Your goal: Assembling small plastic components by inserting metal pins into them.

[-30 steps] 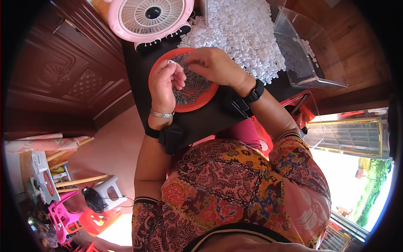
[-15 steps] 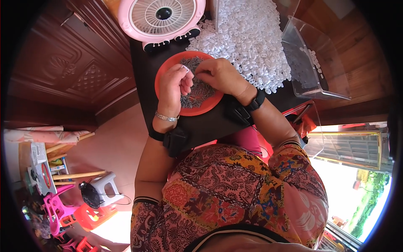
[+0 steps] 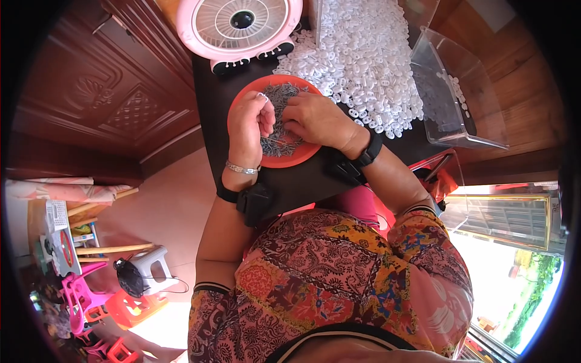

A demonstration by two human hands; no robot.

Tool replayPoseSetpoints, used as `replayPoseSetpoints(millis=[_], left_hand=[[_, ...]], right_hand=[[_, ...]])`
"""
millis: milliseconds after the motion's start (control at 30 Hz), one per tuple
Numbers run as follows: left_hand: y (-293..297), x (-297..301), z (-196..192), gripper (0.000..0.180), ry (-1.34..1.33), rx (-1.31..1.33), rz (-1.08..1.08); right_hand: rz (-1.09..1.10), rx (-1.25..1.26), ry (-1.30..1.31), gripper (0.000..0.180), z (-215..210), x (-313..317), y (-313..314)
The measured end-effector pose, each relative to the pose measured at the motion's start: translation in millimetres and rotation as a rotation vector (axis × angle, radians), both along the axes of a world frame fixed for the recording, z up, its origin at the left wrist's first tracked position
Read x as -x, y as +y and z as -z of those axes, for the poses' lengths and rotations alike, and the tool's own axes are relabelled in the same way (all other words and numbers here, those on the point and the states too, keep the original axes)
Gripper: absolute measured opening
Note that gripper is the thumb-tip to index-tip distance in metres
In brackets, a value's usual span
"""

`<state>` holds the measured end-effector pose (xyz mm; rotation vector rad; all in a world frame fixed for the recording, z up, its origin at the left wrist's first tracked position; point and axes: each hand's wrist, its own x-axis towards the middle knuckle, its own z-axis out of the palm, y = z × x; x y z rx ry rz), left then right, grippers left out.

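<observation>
An orange-red bowl (image 3: 241,97) full of small grey screws (image 3: 279,97) stands on the dark table. Over its left side is my left hand (image 3: 247,124), its fingers curled, with a small white plastic piece (image 3: 262,95) pinched at the tips of thumb and forefinger. My right hand (image 3: 318,120) reaches over the bowl from the right, fingers bent together and down at the screws. What its fingertips hold, if anything, is hidden. Just beyond the bowl lies a large heap of white oval plastic pieces with holes (image 3: 369,66).
A pink fan (image 3: 242,45) stands behind the bowl at the left. To the right of the heap is a clear plastic bin (image 3: 445,97) with a few white pieces beside it. The black table's (image 3: 212,130) left and front edges run close to my forearms. Stools stand on the floor at left.
My right hand has lowered toward the screws and its fingers have dipped nearer to them. My left hand keeps its place over the bowl with the white piece. The whole view has shifted slightly.
</observation>
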<state>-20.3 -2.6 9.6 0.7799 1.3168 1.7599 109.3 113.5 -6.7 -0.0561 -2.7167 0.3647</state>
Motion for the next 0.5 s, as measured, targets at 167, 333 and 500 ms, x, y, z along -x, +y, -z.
replayPoseSetpoints(millis=[167,333,500], left_hand=[[1,0,1,0.025,0.002,0.02,0.003],[1,2,3,0.024,-0.027,0.026,-0.005],[2,1,4,0.025,-0.004,0.032,0.015]], right_hand=[[0.085,0.216,-0.013,0.009,-7,-5,0],[-0.064,0.083,-0.044,0.01,-9,-7,-4],[-0.013,-0.036,-0.086,0.011,-1,-4,-6]])
